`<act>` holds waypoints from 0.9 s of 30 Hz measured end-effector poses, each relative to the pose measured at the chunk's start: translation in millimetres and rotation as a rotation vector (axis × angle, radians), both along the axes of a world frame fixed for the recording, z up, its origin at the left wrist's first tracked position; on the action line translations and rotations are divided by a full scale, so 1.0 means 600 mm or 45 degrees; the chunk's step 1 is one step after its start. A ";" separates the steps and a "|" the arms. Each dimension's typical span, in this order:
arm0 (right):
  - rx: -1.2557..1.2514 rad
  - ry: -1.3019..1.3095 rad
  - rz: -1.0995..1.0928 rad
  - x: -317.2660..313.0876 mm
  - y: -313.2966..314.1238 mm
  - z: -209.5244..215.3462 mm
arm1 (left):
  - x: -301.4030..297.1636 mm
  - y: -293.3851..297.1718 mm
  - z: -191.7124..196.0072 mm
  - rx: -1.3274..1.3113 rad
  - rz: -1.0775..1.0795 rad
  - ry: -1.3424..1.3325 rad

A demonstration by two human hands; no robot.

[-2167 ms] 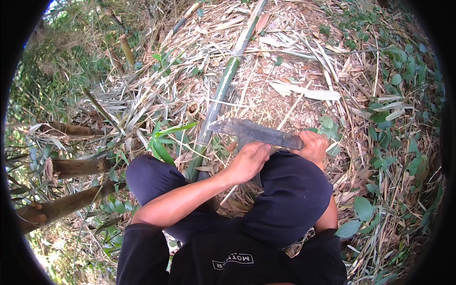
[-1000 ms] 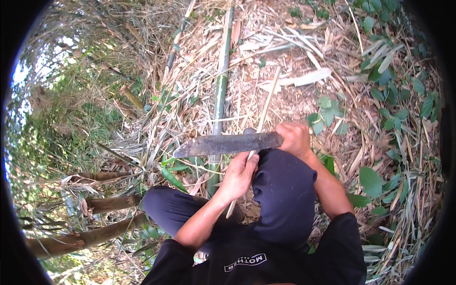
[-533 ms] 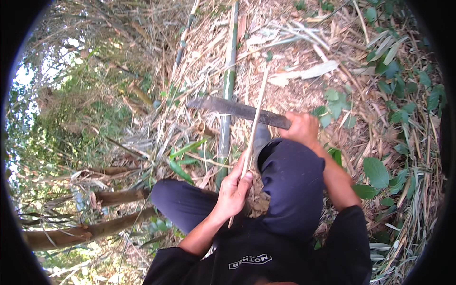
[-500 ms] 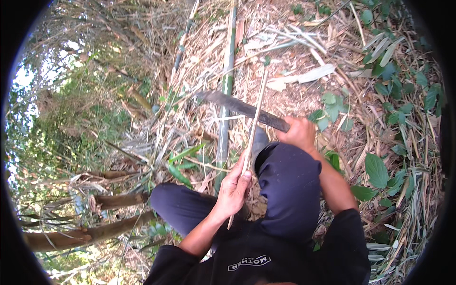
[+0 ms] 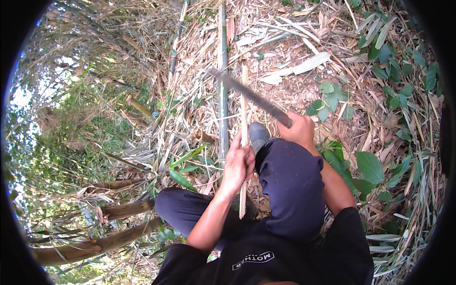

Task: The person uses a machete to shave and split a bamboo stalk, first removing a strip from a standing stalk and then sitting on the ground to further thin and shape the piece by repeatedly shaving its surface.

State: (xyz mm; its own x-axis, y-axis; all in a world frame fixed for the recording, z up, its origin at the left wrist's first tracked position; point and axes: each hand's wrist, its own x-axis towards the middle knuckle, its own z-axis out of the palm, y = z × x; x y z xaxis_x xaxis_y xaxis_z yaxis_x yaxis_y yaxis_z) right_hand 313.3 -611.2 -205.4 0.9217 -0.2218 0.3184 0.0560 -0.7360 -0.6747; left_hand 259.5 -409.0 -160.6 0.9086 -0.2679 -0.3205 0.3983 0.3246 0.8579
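Observation:
My left hand (image 5: 239,165) grips a thin pale bamboo strip (image 5: 243,108) that stands nearly upright, its lower end poking out below my fist. My right hand (image 5: 299,129) is closed on the handle of a long dark machete (image 5: 247,92). The blade points up and to the left and crosses the strip near its top end. My right knee in dark trousers (image 5: 289,180) is raised between both arms, with a dark shoe (image 5: 258,135) just below the blade.
A long green bamboo pole (image 5: 222,80) lies on the ground beside the strip. Dry bamboo husks and leaves (image 5: 294,42) cover the soil. Green leafy plants (image 5: 380,161) grow at the right. Cut bamboo stumps (image 5: 118,209) stand at the lower left.
The machete has swung from lying level in front of my knee to pointing up-left at the strip's top. My left hand has shifted its hold on the strip, which now stands upright.

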 end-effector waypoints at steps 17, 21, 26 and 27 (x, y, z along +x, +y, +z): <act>-0.109 -0.331 0.373 0.005 -0.021 -0.013 | -0.119 0.022 -0.027 0.894 -0.279 -0.458; -0.332 -0.438 0.502 0.013 -0.037 -0.006 | -0.127 0.020 -0.041 0.881 -0.210 -0.471; -0.307 -0.418 0.551 0.025 -0.006 0.012 | 0.009 -0.017 -0.001 0.788 -0.088 -0.622; -0.283 -0.446 0.530 0.028 -0.013 0.008 | 0.011 -0.028 -0.011 0.759 -0.040 -0.665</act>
State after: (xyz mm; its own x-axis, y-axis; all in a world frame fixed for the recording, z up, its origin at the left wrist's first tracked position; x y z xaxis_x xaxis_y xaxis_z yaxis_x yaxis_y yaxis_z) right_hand 330.1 -618.8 -200.7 0.7482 0.2432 0.6173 0.5625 -0.7259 -0.3958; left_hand 265.9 -425.5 -167.4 0.9758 -0.2136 0.0477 -0.1025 -0.2534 0.9619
